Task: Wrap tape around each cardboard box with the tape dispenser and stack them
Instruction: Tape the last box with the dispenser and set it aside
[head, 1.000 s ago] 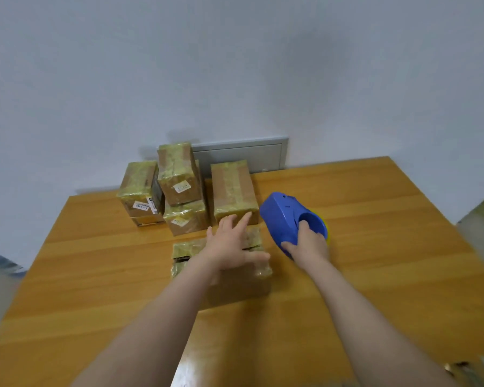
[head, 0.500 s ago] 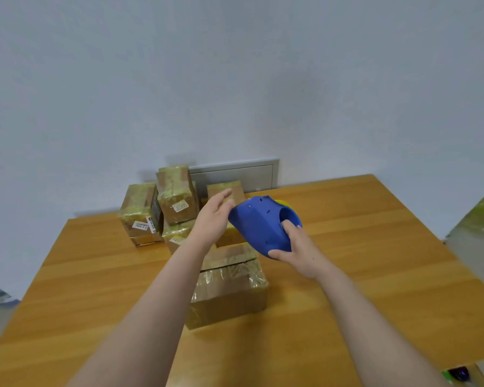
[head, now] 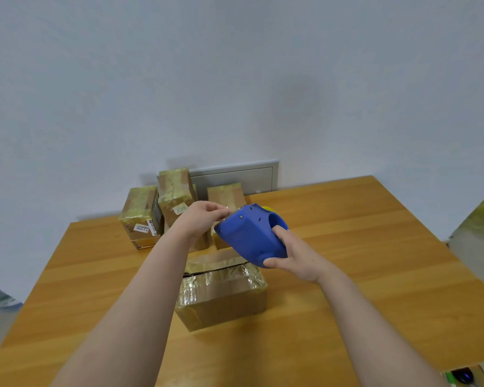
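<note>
Two hands were up over the table (head: 375, 261), both on the blue tape dispenser (head: 249, 236). Right hand (head: 294, 258) gripped its rear end, fingers curled into the handle opening, thumb underneath. Left hand (head: 204, 219) had its fingertips pinched together at the toothed front edge; could not tell whether a tape end lay between them. Yellow roll (head: 268, 209) just showed behind the blue shell.

Dispenser was held in the air, tilted, above the far side of the near box (head: 224, 300), not touching it. That box sat on the table, shiny tape over its top, a dark gap across the top face.

Further taped boxes stood at the far edge by the wall: left box (head: 140, 213), top box (head: 175, 191) stacked beside it, right box (head: 225, 194) partly hidden by the hands. Grey wall panel (head: 235, 177) behind them.
</note>
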